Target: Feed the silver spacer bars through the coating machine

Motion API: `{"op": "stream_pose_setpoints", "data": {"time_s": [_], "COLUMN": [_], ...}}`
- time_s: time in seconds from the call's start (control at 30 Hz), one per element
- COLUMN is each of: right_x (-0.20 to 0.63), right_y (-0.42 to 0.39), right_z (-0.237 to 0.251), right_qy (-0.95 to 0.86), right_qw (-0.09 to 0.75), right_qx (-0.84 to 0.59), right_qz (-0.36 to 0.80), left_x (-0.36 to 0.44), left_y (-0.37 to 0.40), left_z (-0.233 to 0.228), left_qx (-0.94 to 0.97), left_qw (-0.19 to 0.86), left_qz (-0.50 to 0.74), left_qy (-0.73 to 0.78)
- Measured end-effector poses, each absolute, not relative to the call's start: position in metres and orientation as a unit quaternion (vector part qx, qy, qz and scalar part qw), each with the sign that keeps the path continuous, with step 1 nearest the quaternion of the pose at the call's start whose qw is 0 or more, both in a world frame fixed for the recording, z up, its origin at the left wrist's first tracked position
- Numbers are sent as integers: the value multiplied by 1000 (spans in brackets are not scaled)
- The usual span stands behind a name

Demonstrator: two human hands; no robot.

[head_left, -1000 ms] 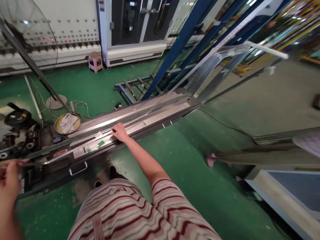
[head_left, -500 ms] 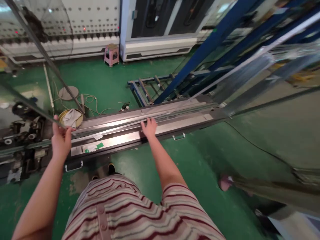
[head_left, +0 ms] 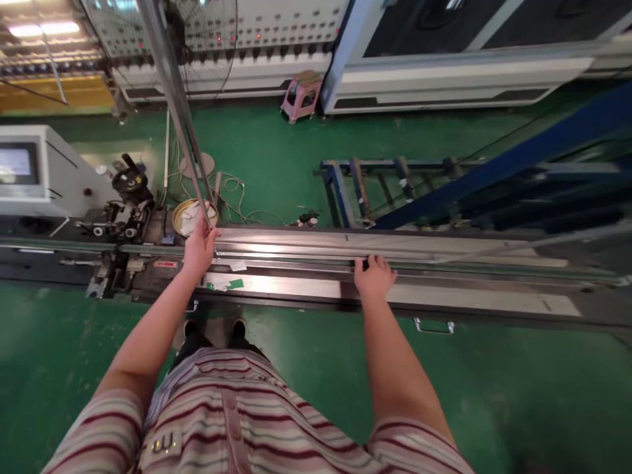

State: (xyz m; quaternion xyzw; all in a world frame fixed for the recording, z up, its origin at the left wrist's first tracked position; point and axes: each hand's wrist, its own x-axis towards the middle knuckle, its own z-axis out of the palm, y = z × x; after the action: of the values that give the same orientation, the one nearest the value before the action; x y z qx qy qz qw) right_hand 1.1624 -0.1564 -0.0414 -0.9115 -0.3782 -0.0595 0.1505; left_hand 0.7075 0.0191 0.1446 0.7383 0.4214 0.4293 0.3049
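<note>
My left hand [head_left: 200, 247] is closed on a long thin metal strip [head_left: 195, 164], near its lower end. That strip rises steeply to the top edge of the view. Farther right, my right hand [head_left: 374, 276] curls over a long narrow strip [head_left: 306, 259] lying in the bench's groove, thumb apart from the fingers; the fingertips are partly hidden. Both hands are over the long metal-topped bench [head_left: 296, 286]. White paper scraps and green tape [head_left: 236, 284] lie on its front plate. Just behind my left hand, a round yellow tin [head_left: 180, 227] holds a white cloth [head_left: 190, 214].
Left stands a machine with a screen [head_left: 20, 164] and a clamp-like mechanism [head_left: 129, 214]. Blue metal framing [head_left: 340, 197] stands behind the bench on the right. A pink stool [head_left: 301, 97] and a loose cable [head_left: 239, 197] are on the green floor. A handle [head_left: 433, 326] projects from the bench's front.
My view has swung left, bringing the screen machine into sight. My left hand has moved rightward along the bench, still holding the strip, which now stands steeper. My right hand stays at the groove.
</note>
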Motion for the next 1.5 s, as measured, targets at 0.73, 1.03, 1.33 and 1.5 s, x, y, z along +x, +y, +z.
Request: {"op": "stream_pose_setpoints", "data": {"time_s": [0.73, 1.03, 1.33, 1.5], "right_x": [807, 721, 777, 729], "right_y": [-17, 0, -4, 38], "right_z": [-25, -19, 32, 88], "right_qy": [-452, -514, -188, -279], "right_qw": [83, 186, 521, 448], "right_qx": [-885, -837, -811, -752], "right_qz": [-78, 12, 189, 396], "left_x": [358, 218, 98, 23], "left_y": [160, 204, 245, 275], "left_z": [153, 154, 159, 158], "left_qx": [721, 704, 687, 676], "left_qw": [245, 202, 160, 101], "left_qz": [427, 447, 449, 437], "left_qy": [486, 513, 548, 585]}}
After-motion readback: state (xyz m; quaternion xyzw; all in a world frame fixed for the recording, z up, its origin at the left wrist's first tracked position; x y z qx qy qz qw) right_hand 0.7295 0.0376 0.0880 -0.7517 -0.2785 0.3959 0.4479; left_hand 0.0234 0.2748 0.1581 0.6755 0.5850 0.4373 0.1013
